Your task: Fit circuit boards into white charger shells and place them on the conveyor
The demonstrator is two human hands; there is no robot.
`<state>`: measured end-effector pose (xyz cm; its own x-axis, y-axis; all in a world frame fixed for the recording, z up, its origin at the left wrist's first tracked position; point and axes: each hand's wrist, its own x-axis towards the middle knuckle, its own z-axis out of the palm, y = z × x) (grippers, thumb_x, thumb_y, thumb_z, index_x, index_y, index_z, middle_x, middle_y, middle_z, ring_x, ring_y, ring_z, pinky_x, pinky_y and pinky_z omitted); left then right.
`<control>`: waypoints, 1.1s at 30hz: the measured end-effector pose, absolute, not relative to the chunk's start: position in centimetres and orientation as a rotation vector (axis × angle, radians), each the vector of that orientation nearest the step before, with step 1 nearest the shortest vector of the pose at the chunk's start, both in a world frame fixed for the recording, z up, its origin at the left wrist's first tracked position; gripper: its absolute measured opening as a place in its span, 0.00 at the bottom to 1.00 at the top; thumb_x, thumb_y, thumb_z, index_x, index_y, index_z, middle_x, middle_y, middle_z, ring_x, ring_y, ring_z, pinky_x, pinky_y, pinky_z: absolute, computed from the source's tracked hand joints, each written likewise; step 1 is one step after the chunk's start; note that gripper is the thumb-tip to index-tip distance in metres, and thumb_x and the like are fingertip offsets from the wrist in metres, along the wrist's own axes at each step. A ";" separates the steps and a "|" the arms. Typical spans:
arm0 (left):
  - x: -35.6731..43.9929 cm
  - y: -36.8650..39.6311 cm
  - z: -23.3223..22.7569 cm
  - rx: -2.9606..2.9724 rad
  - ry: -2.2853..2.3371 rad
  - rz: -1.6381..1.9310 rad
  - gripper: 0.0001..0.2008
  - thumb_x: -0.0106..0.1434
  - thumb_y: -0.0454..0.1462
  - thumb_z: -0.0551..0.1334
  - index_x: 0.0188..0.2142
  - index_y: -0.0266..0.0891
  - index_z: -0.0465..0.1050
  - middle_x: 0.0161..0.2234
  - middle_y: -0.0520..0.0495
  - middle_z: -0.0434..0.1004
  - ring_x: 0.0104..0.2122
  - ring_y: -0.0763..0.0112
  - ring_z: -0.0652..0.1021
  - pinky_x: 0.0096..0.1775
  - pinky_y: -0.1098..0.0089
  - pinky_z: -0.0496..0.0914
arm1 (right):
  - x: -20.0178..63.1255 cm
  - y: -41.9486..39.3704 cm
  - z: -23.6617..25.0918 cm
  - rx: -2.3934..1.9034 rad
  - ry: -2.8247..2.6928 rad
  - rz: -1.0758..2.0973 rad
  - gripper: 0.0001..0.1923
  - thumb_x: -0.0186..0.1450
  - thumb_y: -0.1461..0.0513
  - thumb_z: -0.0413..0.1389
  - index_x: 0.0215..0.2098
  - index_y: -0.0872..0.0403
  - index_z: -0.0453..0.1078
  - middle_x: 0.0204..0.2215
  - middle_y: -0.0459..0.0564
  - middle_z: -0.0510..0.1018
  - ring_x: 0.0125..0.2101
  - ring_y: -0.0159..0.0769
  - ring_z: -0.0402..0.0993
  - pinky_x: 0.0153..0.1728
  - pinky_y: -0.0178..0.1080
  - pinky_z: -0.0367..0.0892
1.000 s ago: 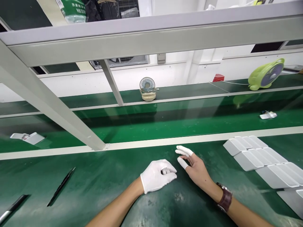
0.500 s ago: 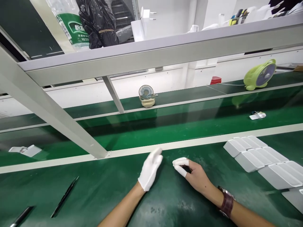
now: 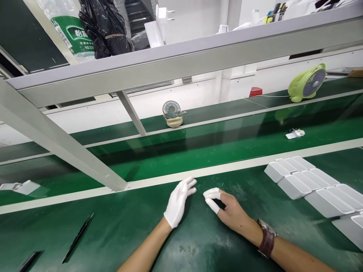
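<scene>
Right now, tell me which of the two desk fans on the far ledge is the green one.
The larger fan at the far right is lime green. The small fan near the middle has a grey-blue grille on a beige base.

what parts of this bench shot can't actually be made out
- Head view: the left hand stands edge-on, so its palm is hidden.
- The right hand curls its fingers over the palm, hiding anything under them.
- The small white part on the far belt is too small to identify.
- The white trays run off the right edge, so their count is cut off.
- The dark tool is cut by the bottom edge.
</scene>
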<state>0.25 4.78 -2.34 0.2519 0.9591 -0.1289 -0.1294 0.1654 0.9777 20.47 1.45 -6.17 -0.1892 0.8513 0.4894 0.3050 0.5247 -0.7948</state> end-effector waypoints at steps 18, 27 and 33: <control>0.0 4.7 -1.9 1.372 1.023 0.922 0.14 0.66 0.45 0.63 0.41 0.35 0.80 0.34 0.43 0.80 0.32 0.70 0.77 0.38 0.69 0.72 | 20.3 0.4 -6.0 -0.834 -2.032 0.425 0.12 0.70 0.69 0.53 0.50 0.52 0.69 0.44 0.54 0.78 0.49 0.42 0.74 0.50 0.47 0.72; 0.0 4.6 -1.7 1.341 0.932 0.868 0.10 0.62 0.41 0.67 0.38 0.35 0.80 0.41 0.42 0.76 0.33 0.69 0.78 0.36 0.69 0.71 | 20.5 0.7 -6.2 -0.837 -1.960 0.484 0.14 0.69 0.68 0.55 0.53 0.50 0.67 0.47 0.55 0.76 0.50 0.42 0.73 0.48 0.45 0.72; 0.0 4.5 -1.5 1.405 0.967 0.835 0.08 0.63 0.40 0.66 0.32 0.35 0.78 0.37 0.44 0.76 0.32 0.72 0.75 0.35 0.70 0.69 | 20.5 0.3 -5.5 -0.884 -2.013 0.514 0.05 0.70 0.66 0.55 0.43 0.50 0.67 0.46 0.53 0.76 0.49 0.41 0.73 0.49 0.46 0.71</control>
<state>-0.03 4.53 -1.47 0.4013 0.9145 -0.0519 0.0822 0.0205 0.9964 20.50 0.26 -5.48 -0.3838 0.7466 0.5434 0.3949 0.6646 -0.6343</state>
